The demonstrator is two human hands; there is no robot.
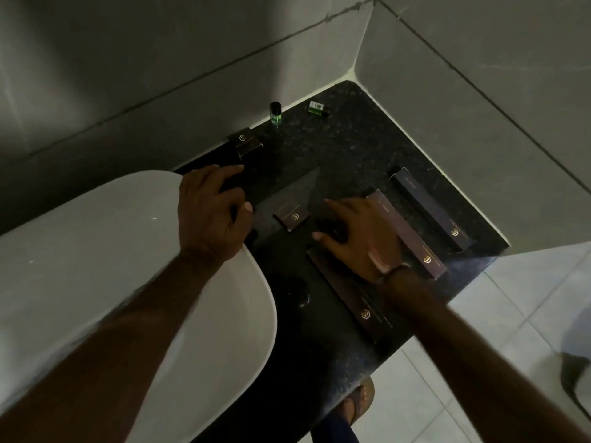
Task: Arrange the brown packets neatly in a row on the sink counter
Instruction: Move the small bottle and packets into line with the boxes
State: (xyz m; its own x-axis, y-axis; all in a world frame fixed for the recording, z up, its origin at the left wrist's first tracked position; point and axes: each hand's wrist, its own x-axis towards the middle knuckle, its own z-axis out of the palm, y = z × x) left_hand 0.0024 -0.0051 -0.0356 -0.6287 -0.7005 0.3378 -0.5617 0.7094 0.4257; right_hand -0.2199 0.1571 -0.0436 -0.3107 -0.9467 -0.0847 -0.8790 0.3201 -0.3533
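Three long brown packets lie diagonally side by side on the black speckled sink counter (345, 145): one far right (431, 207), one in the middle (412, 239), one nearest me (350, 300). A short brown packet (292, 216) sits in the centre, and another short one (246, 143) lies by the back wall. My right hand (361, 241) lies flat with fingers spread, its palm across the middle and nearest long packets. My left hand (211, 209) is cupped at the basin's edge, thumb close to the centre packet. The dark gap under its fingers hides whether it holds anything.
A white basin (96, 251) fills the left side. A small green bottle (276, 113) stands by the back wall and another (317, 108) lies on its side near it. Tiled walls close the corner. The counter's edge drops to a tiled floor at right, where my sandalled foot (363, 399) shows.
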